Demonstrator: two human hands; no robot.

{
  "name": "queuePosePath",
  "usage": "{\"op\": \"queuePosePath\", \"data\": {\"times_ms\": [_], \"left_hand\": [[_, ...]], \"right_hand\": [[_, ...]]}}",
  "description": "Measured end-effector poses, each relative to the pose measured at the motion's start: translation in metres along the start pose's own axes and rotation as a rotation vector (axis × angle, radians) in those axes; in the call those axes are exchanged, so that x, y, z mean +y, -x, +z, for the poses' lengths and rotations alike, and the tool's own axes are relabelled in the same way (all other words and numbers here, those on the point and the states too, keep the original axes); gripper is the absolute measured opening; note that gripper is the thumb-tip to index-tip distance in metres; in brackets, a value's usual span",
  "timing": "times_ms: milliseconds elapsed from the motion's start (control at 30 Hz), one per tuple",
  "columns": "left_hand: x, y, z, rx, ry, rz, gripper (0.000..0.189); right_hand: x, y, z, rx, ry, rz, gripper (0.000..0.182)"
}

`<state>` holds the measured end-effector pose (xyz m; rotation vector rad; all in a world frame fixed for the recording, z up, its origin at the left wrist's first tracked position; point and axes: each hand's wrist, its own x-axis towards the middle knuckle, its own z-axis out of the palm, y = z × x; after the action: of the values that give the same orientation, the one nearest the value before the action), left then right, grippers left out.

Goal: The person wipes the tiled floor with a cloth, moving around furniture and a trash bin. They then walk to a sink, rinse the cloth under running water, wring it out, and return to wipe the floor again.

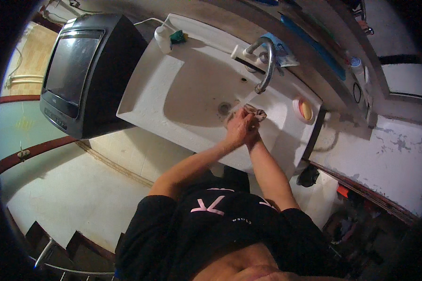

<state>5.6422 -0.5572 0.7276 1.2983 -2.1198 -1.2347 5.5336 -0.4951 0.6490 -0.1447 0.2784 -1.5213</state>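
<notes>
Over the white sink basin (193,95), both of my hands meet around a wet-looking brown patterned cloth (259,111). My left hand (236,129) is curled over it, its fingers closed. Tight against it, my right hand (254,127) also grips the bunched cloth and is partly hidden by the left. Part of the cloth sticks out beyond the knuckles; the rest is covered. Just above the hands curves a metal faucet (271,58), its spout end close to the cloth. The round drain (224,108) lies left of my hands.
A soap bar (306,110) sits in a pink dish at the sink's right rim. A white bottle (162,39) and a green scrubbing sponge (178,37) stand at the back left corner. A bulky black television (98,77) flanks the sink. Blue-and-white packaging (285,52) is behind the faucet.
</notes>
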Motion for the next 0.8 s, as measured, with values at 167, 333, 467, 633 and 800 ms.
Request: {"op": "queuePosePath", "data": {"times_ms": [167,333,467,633,800], "left_hand": [[-0.059,-0.038,-0.050,0.117,0.009,-0.073,0.024],[-0.132,-0.039,-0.065,0.106,0.195,-0.393,0.036],[-0.104,-0.017,-0.063,0.184,-0.108,-0.286,0.047],[-0.066,-0.029,-0.055,-0.163,0.072,0.026,0.063],[-0.099,-0.044,-0.004,-0.372,0.303,-0.076,0.046]], "right_hand": [[0.000,-0.027,0.033,0.787,0.284,0.038,0.038],[-0.037,-0.010,0.054,0.874,0.435,-0.117,0.039],[-0.045,0.008,0.050,0.784,0.652,-0.197,0.015],[-0.028,0.004,0.119,0.659,0.920,-0.213,0.007],[-0.053,0.016,0.157,0.617,1.031,-0.289,0.009]]}}
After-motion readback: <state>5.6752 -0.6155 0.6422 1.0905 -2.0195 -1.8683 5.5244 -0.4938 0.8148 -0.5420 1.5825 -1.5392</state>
